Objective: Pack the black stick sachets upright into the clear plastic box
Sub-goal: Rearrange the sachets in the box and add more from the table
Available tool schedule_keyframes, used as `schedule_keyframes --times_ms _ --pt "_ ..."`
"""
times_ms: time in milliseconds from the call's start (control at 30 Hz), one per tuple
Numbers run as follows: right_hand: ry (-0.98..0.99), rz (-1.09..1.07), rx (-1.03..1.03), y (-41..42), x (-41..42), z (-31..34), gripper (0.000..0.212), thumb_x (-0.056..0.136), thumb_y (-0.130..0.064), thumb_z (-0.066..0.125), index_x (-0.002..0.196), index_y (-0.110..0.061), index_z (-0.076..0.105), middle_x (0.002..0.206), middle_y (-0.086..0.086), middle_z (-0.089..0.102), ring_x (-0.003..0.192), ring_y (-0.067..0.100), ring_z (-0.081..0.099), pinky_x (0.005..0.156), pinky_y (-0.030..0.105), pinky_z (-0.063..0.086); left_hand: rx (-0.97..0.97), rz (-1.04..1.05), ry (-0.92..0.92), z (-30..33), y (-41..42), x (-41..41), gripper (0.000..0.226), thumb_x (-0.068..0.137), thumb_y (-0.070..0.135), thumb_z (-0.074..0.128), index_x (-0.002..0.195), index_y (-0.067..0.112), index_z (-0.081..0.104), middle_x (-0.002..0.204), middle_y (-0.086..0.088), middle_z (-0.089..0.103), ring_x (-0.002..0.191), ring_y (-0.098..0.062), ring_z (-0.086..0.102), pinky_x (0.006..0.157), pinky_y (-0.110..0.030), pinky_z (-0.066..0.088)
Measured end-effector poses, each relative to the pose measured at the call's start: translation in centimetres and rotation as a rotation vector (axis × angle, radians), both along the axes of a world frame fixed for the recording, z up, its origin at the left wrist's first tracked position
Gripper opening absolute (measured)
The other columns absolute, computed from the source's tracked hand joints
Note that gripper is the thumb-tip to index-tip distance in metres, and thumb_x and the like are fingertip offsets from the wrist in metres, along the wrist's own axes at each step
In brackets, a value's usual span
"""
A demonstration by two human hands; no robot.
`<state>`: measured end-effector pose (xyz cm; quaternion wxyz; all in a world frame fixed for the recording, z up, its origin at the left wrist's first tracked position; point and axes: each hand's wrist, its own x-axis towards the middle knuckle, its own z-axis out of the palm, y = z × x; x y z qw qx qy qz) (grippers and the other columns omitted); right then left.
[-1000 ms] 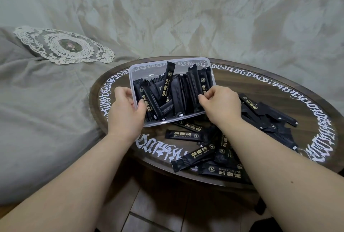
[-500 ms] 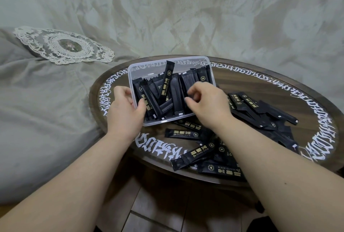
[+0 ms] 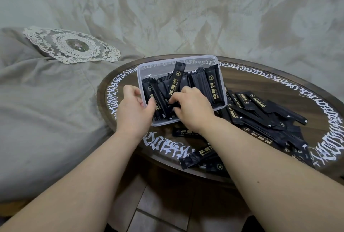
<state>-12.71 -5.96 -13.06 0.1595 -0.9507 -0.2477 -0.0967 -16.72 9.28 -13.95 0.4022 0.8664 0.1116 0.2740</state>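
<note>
One clear box [image 3: 143, 68], one round table [image 3: 279, 82], many sachets [image 3: 256, 105], one doily [image 3: 70, 45]

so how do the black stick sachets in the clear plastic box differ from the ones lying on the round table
The black stick sachets in the clear plastic box stand on end or lean against each other; the black stick sachets on the round wooden table lie flat. The boxed ones sit packed side by side inside the clear plastic box; the loose ones sprawl in an overlapping heap to its right. Both hands are at the boxed ones, none on the heap. Both sets share gold printing.
</note>
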Motion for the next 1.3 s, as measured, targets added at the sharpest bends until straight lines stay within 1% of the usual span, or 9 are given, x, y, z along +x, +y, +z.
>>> schedule_keyframes --times_ms 200,400,533,667,833,967,1133,1200,1300 --pt "0.032 0.024 -0.053 0.1 -0.1 0.5 0.034 0.093 -0.031 0.055 0.127 -0.031 0.054 0.116 0.0 0.054 0.112 0.023 0.043 0.087 0.036 0.042 -0.003 0.0 0.014 -0.1 0.1 -0.1 0.026 0.087 0.025 0.064 0.098 0.014 0.044 0.066 0.01 0.053 0.063 -0.006 0.053 0.061 -0.03 0.035" --pt "0.036 0.05 -0.121 0.2 0.1 0.5 0.031 0.092 -0.021 0.053 0.122 -0.029 0.055 0.11 0.002 0.062 0.107 0.024 0.044 0.082 0.035 0.042 0.007 -0.006 0.022 -0.1 -0.1 -0.1 0.027 0.087 0.026 0.064 0.098 0.014 0.042 0.066 0.01 0.055 0.065 -0.011 0.055 0.057 -0.029 0.034" --pt "0.086 -0.007 0.093 0.4 0.4 0.2 0.023 0.091 -0.024 0.056 0.113 -0.028 0.062 0.087 -0.008 0.058 0.107 0.022 0.047 0.08 0.032 0.04 0.001 0.002 0.027 -0.1 -0.2 -0.2 0.027 0.087 0.025 0.064 0.098 0.015 0.042 0.067 0.01 0.054 0.066 -0.009 0.055 0.056 -0.028 0.034" --pt "0.169 -0.057 0.308 0.6 1.0 0.8 0.012 0.089 -0.025 0.061 0.099 -0.027 0.068 0.066 -0.017 0.045 0.088 0.018 0.054 0.075 0.027 0.041 -0.002 -0.003 0.025 0.0 -0.2 -0.2 0.027 0.086 0.024 0.064 0.097 0.015 0.042 0.067 0.011 0.055 0.065 -0.005 0.055 0.055 -0.02 0.034" --pt "0.271 -0.13 0.486 0.9 1.4 1.8 0.009 0.087 -0.025 0.064 0.081 -0.032 0.065 0.067 -0.016 0.051 0.077 0.013 0.055 0.075 0.027 0.047 -0.004 -0.007 0.024 -0.1 -0.2 -0.2 0.027 0.086 0.025 0.065 0.097 0.015 0.042 0.067 0.012 0.055 0.064 -0.003 0.054 0.054 -0.02 0.033" --pt "0.357 -0.163 0.744 1.2 1.8 2.0 0.01 0.084 -0.017 0.068 0.078 -0.025 0.071 0.076 -0.009 0.066 0.074 0.012 0.061 0.073 0.027 0.05 0.003 -0.007 0.017 -0.2 -0.1 -0.2 0.028 0.087 0.026 0.066 0.096 0.016 0.042 0.066 0.012 0.055 0.064 -0.003 0.054 0.054 -0.02 0.034" --pt "0.602 -0.25 1.203 1.3 2.0 2.6 0.015 0.085 -0.009 0.067 0.074 -0.018 0.066 0.048 -0.009 0.048 0.045 0.006 0.037 0.036 0.014 0.028 0.018 -0.007 0.014 -0.2 -0.1 -0.2 0.029 0.087 0.026 0.066 0.097 0.015 0.042 0.065 0.012 0.053 0.063 -0.003 0.053 0.055 -0.02 0.035" --pt "0.616 -0.289 1.255 1.0 2.3 2.5 0.011 0.085 -0.012 0.068 0.076 -0.018 0.067 0.054 -0.004 0.046 0.046 0.008 0.035 0.038 0.017 0.026 0.024 -0.01 0.017 -0.2 0.0 -0.2 0.029 0.087 0.026 0.066 0.097 0.014 0.042 0.066 0.012 0.053 0.063 -0.003 0.053 0.054 -0.021 0.034" --pt "0.46 -0.328 1.179 0.3 2.4 2.0 0.013 0.083 -0.014 0.069 0.072 -0.02 0.067 0.052 -0.006 0.05 0.047 0.007 0.042 0.044 0.019 0.033 0.03 -0.002 0.028 -0.2 0.0 -0.1 0.029 0.087 0.027 0.065 0.097 0.015 0.041 0.066 0.012 0.051 0.062 -0.003 0.051 0.053 -0.02 0.032"
